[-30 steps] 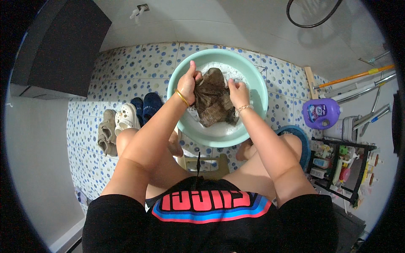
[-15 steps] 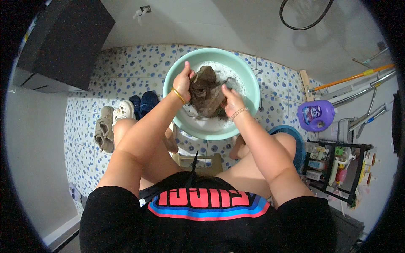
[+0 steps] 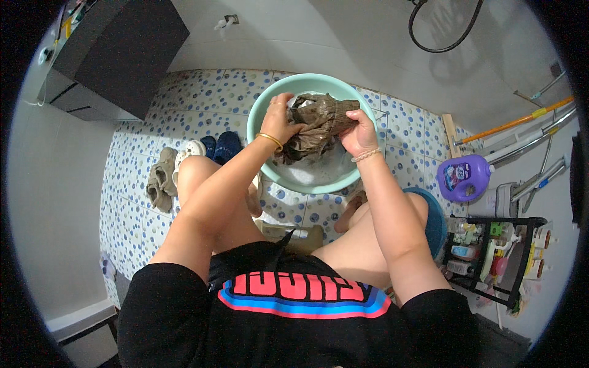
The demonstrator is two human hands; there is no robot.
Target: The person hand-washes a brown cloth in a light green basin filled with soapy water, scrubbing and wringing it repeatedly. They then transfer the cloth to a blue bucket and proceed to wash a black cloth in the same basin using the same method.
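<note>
The left hand (image 3: 280, 124) had its fingers clamped on the brown cloth (image 3: 322, 122) at nine o'clock, the right hand's (image 3: 360, 136) at three. The cloth was bunched over the mint-green basin (image 3: 313, 189).

Home bathrm: dotted floor tiles (image 3: 196, 93), black hose (image 3: 438, 51), purple jug (image 3: 464, 178), rack (image 3: 512, 220) w/ prob. toiletries (image 3: 464, 252), blurry.

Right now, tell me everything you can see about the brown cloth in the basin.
The brown cloth looks like wet fabric, crumpled into a wrinkled bunch with darker folds. It is within the pale green basin, with whitish suds around it. The left hand touches its left side; the right hand grips its right end, thumb on top. The folds hide its full shape.
</note>
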